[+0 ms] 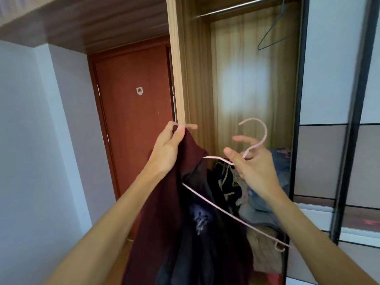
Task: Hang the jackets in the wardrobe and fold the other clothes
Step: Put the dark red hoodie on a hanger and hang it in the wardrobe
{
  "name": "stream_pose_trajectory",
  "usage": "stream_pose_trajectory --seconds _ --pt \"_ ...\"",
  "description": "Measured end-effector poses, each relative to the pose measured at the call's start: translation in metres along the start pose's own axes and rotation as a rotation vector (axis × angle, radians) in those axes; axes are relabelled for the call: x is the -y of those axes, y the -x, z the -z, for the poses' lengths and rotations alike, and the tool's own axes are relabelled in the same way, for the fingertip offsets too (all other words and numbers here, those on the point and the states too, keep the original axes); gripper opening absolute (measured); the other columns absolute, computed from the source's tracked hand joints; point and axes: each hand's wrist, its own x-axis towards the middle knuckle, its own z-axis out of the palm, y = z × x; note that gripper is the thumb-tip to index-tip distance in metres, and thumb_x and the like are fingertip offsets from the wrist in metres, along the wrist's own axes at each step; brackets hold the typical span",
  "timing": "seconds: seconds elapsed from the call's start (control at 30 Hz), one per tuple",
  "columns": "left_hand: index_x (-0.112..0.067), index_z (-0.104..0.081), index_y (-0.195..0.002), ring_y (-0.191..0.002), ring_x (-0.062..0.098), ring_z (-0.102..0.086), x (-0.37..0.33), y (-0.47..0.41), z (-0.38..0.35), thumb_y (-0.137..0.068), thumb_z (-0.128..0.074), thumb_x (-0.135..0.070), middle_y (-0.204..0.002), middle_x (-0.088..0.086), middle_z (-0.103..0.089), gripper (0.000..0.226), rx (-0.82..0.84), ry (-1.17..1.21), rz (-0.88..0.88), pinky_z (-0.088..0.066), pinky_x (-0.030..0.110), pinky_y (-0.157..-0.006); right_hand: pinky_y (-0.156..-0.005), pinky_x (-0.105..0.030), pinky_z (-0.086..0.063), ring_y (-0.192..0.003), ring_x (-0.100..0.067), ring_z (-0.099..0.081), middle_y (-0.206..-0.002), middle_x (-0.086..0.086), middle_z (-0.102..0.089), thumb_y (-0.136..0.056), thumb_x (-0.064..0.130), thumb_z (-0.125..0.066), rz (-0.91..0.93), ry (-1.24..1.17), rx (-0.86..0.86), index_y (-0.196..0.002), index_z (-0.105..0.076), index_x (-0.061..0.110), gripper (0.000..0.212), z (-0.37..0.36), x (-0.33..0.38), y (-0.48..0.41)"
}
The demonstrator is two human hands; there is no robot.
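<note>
Head view: the person stands at an open wardrobe (195,79) with both bare arms raised in front of it. The left hand (170,145) pinches the upper edge of a maroon jacket (158,223) between thumb and curled fingers, holding it up just in front of the wardrobe's pale wooden side post. The jacket hangs down from that pinch along the left forearm, and its dark lining (205,239) falls open toward the middle, with a faint pale print on it.

The right hand (255,169) grips a pink hanger (242,221) at the neck just below the hook, with the lower fingers curled round it and the forefinger and thumb reaching out loosely to the left. The hook stands up above that hand. The hanger is tilted: its left shoulder end touches the jacket near the collar, where the fabric hides its tip, and its long bottom bar slopes down to the right across the lining. The hanger is on no rail.

Inside the wardrobe a metal rail (236,7) runs across the top, and a dark wire hanger (273,36) hangs from it near the right side, well above the hands. A loose pile of clothes (261,204) lies at the bottom of the compartment, behind the right hand and the bar. A dark-framed sliding door (329,58) borders the opening on the right. To the left stands a closed red-brown door (133,120) bearing a small white sticker (139,91), and beside it a pale wall (41,140)
</note>
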Motion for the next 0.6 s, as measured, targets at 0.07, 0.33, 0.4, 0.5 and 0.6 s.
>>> stream_pose_trajectory --seconds 0.07,0.33,0.4,0.5,0.6 --pt "-0.001 -0.06 -0.101 -0.109 0.022 -0.067 -0.012 0.002 -0.023 -0.107 -0.042 -0.026 -0.114 0.009 -0.074 0.031 0.099 0.089 0.06 -0.05 0.042 -0.099 -0.051 -0.031 -0.04 -0.046 -0.016 -0.049 -0.051 -0.014 -0.053 -0.085 0.047 -0.07 -0.047 0.015 0.012 -0.109 -0.067 0.026 0.032 -0.016 -0.013 0.018" --pt "0.001 -0.056 -0.095 -0.122 0.019 -0.063 -0.014 0.018 -0.013 -0.105 -0.045 -0.022 -0.124 0.011 -0.07 0.028 0.101 0.367 0.206 -0.04 0.043 -0.113 -0.037 -0.02 -0.024 -0.034 -0.01 -0.033 -0.046 0.0 -0.039 -0.1 0.051 -0.041 -0.452 -0.301 0.041 -0.108 -0.066 0.028 0.036 -0.083 -0.026 0.056" --pt "0.014 -0.054 -0.119 -0.126 0.021 -0.06 -0.011 0.023 0.002 -0.104 -0.045 -0.024 -0.129 0.013 -0.067 0.042 0.052 0.488 0.243 -0.037 0.046 -0.115 -0.036 -0.017 -0.022 -0.033 -0.009 -0.032 -0.047 -0.001 -0.041 -0.098 0.056 -0.04 -0.577 -0.369 0.064 -0.103 -0.068 0.028 0.04 -0.102 -0.018 0.064" --pt "0.008 -0.05 -0.137 -0.129 0.019 -0.057 -0.014 0.029 0.028 -0.103 -0.043 -0.031 -0.135 0.011 -0.064 0.052 -0.007 0.625 0.339 -0.04 0.039 -0.112 -0.036 -0.017 -0.018 -0.033 -0.008 -0.03 -0.048 -0.001 -0.045 -0.093 0.063 -0.042 -0.744 -0.502 0.216 -0.101 -0.062 0.036 0.035 -0.128 -0.001 0.082" --pt "-0.002 -0.057 -0.136 -0.132 0.019 -0.055 -0.016 0.039 0.05 -0.101 -0.043 -0.038 -0.137 0.009 -0.062 0.052 -0.039 0.636 0.413 -0.037 0.037 -0.114 -0.035 -0.019 -0.016 -0.036 -0.008 -0.029 -0.05 0.0 -0.047 -0.09 0.069 -0.038 -0.858 -0.663 0.353 -0.101 -0.058 0.029 0.046 -0.149 0.017 0.087"
